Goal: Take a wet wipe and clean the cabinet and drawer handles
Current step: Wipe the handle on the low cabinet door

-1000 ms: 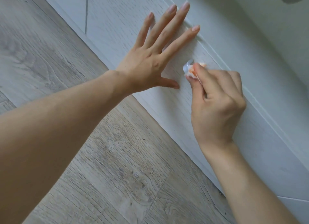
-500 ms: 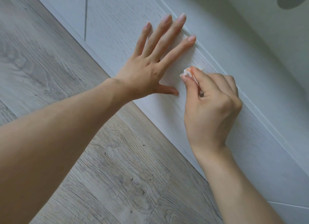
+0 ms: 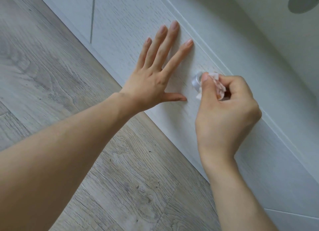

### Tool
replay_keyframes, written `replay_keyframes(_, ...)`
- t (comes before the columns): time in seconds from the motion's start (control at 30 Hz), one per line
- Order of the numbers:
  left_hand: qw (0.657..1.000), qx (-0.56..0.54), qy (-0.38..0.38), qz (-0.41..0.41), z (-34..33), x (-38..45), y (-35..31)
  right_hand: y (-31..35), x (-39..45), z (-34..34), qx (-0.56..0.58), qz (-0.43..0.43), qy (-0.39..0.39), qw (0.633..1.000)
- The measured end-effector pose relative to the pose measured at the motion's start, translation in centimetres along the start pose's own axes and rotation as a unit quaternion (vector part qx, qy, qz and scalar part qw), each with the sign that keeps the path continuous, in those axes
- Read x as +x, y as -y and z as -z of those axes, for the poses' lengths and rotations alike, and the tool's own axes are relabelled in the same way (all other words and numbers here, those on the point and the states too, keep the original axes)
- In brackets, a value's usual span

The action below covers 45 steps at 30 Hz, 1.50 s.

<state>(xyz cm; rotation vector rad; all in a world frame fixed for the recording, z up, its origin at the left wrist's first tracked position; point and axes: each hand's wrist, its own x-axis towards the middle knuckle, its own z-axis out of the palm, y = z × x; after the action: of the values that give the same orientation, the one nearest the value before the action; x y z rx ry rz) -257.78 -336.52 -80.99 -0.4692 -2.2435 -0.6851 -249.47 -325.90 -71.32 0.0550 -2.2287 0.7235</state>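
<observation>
A small round silver knob [image 3: 196, 80] sticks out of the white wood-grain drawer front [image 3: 124, 23]. My right hand [image 3: 226, 110] pinches a crumpled wet wipe [image 3: 217, 83] between thumb and fingers and presses it against the knob's right side. Part of the wipe hangs below the knob. My left hand [image 3: 155, 75] lies flat on the drawer front just left of the knob, fingers spread, holding nothing.
Grey wood-plank floor [image 3: 51, 92] runs along the cabinet's base on the left. A second panel [image 3: 241, 32] sits above the drawer front, with a round grey knob [image 3: 303, 1] at the top right corner. A vertical seam [image 3: 92, 17] splits the fronts at the top left.
My right hand has turned and opened its grip a little, so the silver knob now shows beside the wipe. My left hand stays flat on the drawer front.
</observation>
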Motion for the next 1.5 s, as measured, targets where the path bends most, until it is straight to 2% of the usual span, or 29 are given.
replay_keyframes(0.1, 1.0, 0.0, -0.01, 0.003, -0.4, 0.1, -0.1, 0.4, 0.3, -0.9, -0.053, 0.055, 0.013, 0.997)
replay_keyframes(0.23, 1.0, -0.007, -0.028, 0.001, -0.6, 0.1, -0.3, 0.3, 0.6, -1.8, -0.13, 0.138, -0.007, 0.982)
replay_keyframes(0.43, 1.0, -0.002, 0.022, -0.001, 0.7, 0.0, -0.1, -3.4, -0.7, 1.5, -0.094, 0.224, -0.007, 0.97)
replay_keyframes(0.53, 0.999, -0.007, 0.038, 0.002, 1.2, 0.0, -0.3, -4.5, -1.0, 3.1, -0.087, 0.223, -0.008, 0.971)
replay_keyframes(0.63, 0.999, 0.0, 0.039, 0.008, 1.3, 0.0, -0.5, -3.0, -0.6, 1.9, -0.066, 0.219, -0.033, 0.973)
replay_keyframes(0.83, 0.999, 0.005, 0.035, 0.004, 1.4, -0.1, -0.4, -1.3, 0.4, -1.1, -0.123, 0.218, -0.018, 0.968)
replay_keyframes(0.97, 0.999, 0.004, 0.05, 0.008, 1.8, -0.2, -0.5, -3.2, -0.3, 1.1, -0.093, 0.201, -0.008, 0.975)
replay_keyframes(1.17, 0.996, -0.001, 0.09, 0.008, 3.1, -0.1, -0.6, -6.3, -2.4, 5.3, -0.117, 0.205, -0.038, 0.971)
replay_keyframes(1.23, 0.995, -0.002, 0.099, 0.01, 3.3, -0.1, -0.7, -6.0, -2.9, 5.6, -0.069, 0.144, -0.056, 0.986)
replay_keyframes(1.3, 0.994, -0.002, 0.106, 0.011, 3.6, -0.1, -0.8, -5.0, -3.2, 5.6, 0.019, -0.014, -0.082, 0.996)
replay_keyframes(1.37, 0.994, 0.001, 0.113, 0.011, 3.8, -0.1, -0.8, -4.1, -3.4, 5.2, 0.099, -0.153, -0.104, 0.978)
replay_keyframes(1.4, 0.993, 0.001, 0.115, 0.01, 3.9, -0.1, -0.8, -3.9, -3.4, 5.0, 0.126, -0.195, -0.114, 0.966)
replay_keyframes(1.5, 0.992, 0.007, 0.123, 0.004, 4.4, -0.1, -0.6, -3.2, -3.2, 4.6, 0.171, -0.257, -0.109, 0.945)
